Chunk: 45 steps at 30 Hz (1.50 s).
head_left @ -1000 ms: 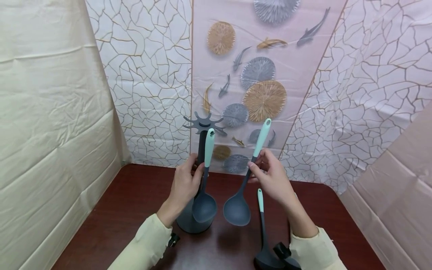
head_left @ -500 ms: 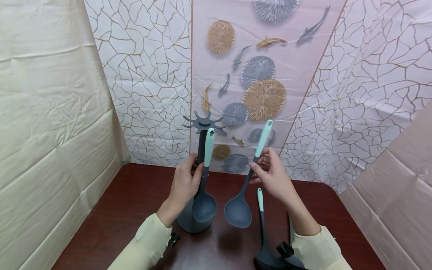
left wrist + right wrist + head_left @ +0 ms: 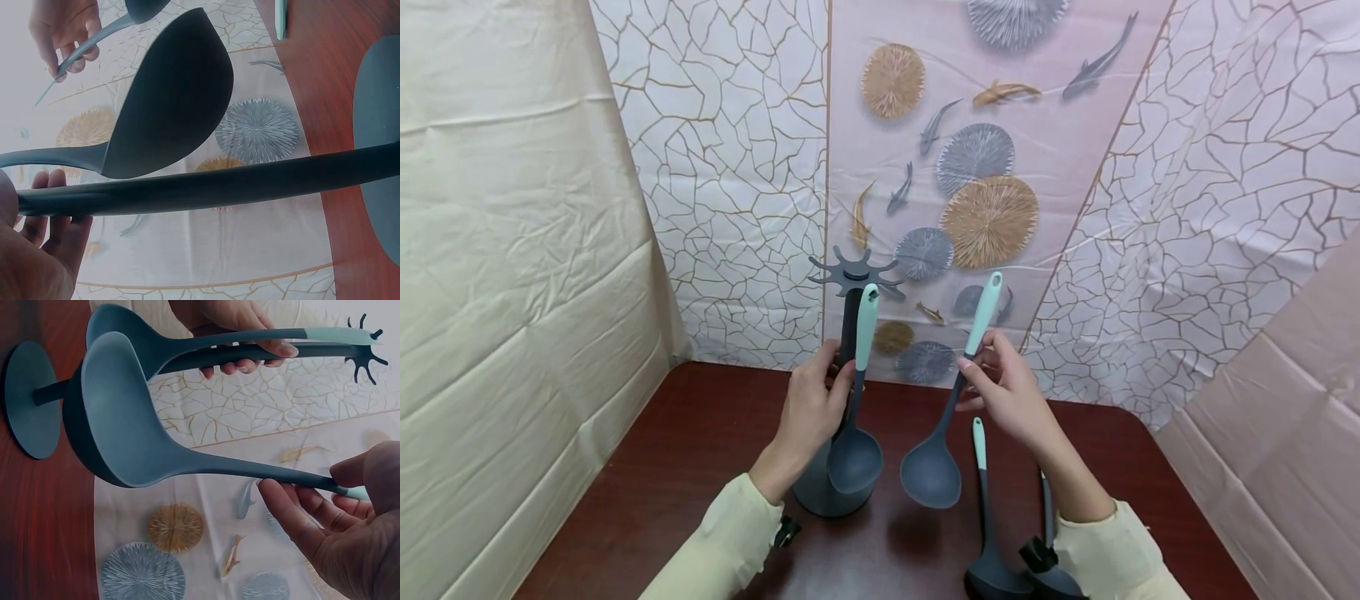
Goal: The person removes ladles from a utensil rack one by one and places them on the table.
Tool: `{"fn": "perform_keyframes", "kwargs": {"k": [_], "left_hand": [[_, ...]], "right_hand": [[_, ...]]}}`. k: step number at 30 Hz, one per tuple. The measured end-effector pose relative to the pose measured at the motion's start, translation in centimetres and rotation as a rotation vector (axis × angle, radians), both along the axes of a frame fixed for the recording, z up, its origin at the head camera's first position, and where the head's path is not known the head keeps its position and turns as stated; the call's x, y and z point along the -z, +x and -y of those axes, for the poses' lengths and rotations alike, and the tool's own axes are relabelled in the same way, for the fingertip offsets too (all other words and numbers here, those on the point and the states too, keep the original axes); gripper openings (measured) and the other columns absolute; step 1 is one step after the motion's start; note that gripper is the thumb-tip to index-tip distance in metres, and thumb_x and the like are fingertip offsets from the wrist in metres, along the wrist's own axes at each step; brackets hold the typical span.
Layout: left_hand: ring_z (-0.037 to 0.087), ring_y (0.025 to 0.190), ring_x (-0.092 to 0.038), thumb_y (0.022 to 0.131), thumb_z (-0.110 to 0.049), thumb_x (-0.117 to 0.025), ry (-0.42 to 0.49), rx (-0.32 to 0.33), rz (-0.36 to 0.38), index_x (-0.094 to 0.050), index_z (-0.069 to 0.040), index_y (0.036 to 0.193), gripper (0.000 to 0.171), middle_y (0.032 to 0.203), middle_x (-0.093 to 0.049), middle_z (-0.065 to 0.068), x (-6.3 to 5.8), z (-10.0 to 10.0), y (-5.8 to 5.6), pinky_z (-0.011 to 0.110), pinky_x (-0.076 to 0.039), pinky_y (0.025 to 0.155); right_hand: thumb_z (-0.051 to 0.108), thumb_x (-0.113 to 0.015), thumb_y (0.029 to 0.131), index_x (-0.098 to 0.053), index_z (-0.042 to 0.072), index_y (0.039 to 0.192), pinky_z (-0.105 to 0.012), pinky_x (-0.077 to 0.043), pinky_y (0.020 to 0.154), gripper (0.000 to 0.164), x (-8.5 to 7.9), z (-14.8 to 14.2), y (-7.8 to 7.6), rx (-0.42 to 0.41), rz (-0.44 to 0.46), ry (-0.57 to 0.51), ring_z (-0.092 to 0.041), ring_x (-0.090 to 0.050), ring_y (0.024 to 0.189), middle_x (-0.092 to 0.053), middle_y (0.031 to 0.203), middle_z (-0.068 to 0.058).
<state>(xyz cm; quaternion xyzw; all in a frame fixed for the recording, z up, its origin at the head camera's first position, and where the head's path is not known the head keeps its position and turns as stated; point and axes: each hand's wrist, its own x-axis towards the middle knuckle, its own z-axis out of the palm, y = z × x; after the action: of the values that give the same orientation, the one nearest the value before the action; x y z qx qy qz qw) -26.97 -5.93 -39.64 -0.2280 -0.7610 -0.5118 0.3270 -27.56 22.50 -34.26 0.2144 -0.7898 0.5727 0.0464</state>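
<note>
My left hand (image 3: 811,400) grips the dark post of a utensil stand (image 3: 850,325), which has a round base and a hooked crown (image 3: 856,268). A ladle (image 3: 854,461) with a mint handle hangs upright on the stand's near side, its handle top at the crown. The left thumb lies at its shaft; whether it presses there I cannot tell. To the right, my right hand (image 3: 1011,392) pinches a second grey ladle (image 3: 931,473) just below its mint handle. This ladle is tilted, bowl down, above the table, as the right wrist view (image 3: 119,419) also shows.
Two more dark utensils lie on the reddish-brown table (image 3: 647,467) at the front right. One long-handled utensil (image 3: 987,517) shows its mint handle; the other (image 3: 1054,581) is partly hidden by the right forearm. Patterned cloth (image 3: 737,208) hangs behind the table.
My right hand has shifted slightly right and down with its ladle. The left hand, the stand and the hanging ladle stay in place.
</note>
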Motion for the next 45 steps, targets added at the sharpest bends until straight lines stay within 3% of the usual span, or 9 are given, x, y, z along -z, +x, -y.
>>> {"fn": "perform_keyframes", "kwargs": {"k": [22, 33, 45], "left_hand": [[0.011, 0.071, -0.071, 0.109, -0.017, -0.063, 0.003, 0.001, 0.004, -0.065, -0.01, 0.118, 0.011, 0.088, -0.071, 0.004, 0.1, 0.0, 0.2, 0.029, -0.057, 0.057], [0.01, 0.069, -0.069, 0.109, -0.02, -0.063, 0.007, -0.001, 0.018, -0.065, -0.011, 0.118, 0.013, 0.087, -0.07, 0.003, 0.0, 0.0, 0.2, 0.029, -0.056, 0.055], [0.01, 0.069, -0.069, 0.109, -0.018, -0.062, 0.004, -0.006, 0.012, -0.065, -0.01, 0.115, 0.01, 0.085, -0.07, 0.002, 0.1, 0.0, 0.0, 0.03, -0.056, 0.056]], "right_hand": [[0.019, -0.061, 0.11, -0.051, 0.005, 0.118, -0.045, -0.064, 0.067, 0.019, 0.9, -0.2, 0.2, -0.028, 0.076, 0.157, -0.035, -0.073, 0.079, -0.066, 0.095, -0.02], [0.012, -0.059, 0.11, -0.049, 0.0, 0.12, -0.049, -0.064, 0.068, 0.019, 1.4, -0.3, 0.3, -0.039, 0.119, 0.124, -0.036, -0.074, 0.08, -0.066, 0.099, -0.024], [0.014, -0.061, 0.109, -0.05, -0.002, 0.121, -0.044, -0.064, 0.07, 0.022, 2.0, -0.3, 0.6, -0.047, 0.159, 0.175, -0.038, -0.075, 0.082, -0.065, 0.101, -0.023]]}}
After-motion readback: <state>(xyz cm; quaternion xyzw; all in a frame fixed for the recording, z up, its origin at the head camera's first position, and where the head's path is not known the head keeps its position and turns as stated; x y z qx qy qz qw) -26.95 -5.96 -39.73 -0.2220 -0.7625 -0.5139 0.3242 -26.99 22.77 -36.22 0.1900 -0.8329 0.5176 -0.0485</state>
